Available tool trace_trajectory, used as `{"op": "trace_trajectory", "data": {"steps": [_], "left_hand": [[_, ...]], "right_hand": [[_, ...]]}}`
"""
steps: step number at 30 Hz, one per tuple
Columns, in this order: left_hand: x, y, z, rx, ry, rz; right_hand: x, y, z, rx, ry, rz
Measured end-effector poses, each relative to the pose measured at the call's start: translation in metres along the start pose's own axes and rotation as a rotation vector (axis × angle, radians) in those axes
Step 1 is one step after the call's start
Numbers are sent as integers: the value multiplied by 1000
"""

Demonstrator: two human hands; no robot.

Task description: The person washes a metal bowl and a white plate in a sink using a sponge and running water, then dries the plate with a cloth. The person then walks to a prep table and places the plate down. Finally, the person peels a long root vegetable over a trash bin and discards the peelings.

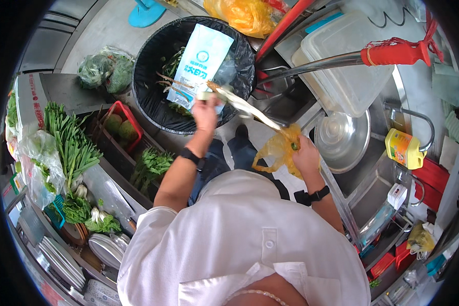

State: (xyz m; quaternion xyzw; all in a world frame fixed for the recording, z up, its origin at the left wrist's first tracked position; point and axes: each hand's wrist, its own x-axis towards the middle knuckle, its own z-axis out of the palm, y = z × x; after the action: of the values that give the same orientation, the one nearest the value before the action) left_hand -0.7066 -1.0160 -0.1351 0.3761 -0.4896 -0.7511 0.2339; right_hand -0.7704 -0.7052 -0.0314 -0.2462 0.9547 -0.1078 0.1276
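Observation:
My right hand (305, 155) grips the lower end of a long pale vegetable stalk (248, 107), together with a crumpled yellow plastic bag (269, 153). The stalk slants up and left over the rim of a round bin (147, 111) lined with black plastic. Near its brownish tip, above the bin, my left hand (206, 114) closes on a small pale green piece (203, 95), too blurred to name exactly. Inside the bin, a light blue and white printed packet (204, 49) lies on vegetable scraps (172, 63).
On the left counter are green leafy stalks (70, 141), a cleaver (118, 199) and stacked plates (105, 246). A red basket (137, 128) holds round green produce. To the right, a red-handled metal pole (313, 70) juts across near a sink with a metal basin (342, 141).

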Motion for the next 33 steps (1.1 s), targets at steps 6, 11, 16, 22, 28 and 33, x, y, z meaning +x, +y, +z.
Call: {"op": "trace_trajectory", "data": {"steps": [6,11,16,22,28,33], "left_hand": [[17,31,-67,146,228,123],[-20,22,-41,-12,166,-33],[-40,21,-10,-162,107,-129],[-71,21,37,-222,-188,-323],[-80,15,53,-284,-249,-431],[-93,-1,56,-365,-333,-508]], "right_hand": [[-7,12,-29,177,-74,57],[-5,21,-42,130,-135,-173],[-2,22,-37,295,-10,-142],[2,10,-22,225,90,-105],[0,13,-28,248,22,-223],[3,13,-22,324,-52,-119]]}}
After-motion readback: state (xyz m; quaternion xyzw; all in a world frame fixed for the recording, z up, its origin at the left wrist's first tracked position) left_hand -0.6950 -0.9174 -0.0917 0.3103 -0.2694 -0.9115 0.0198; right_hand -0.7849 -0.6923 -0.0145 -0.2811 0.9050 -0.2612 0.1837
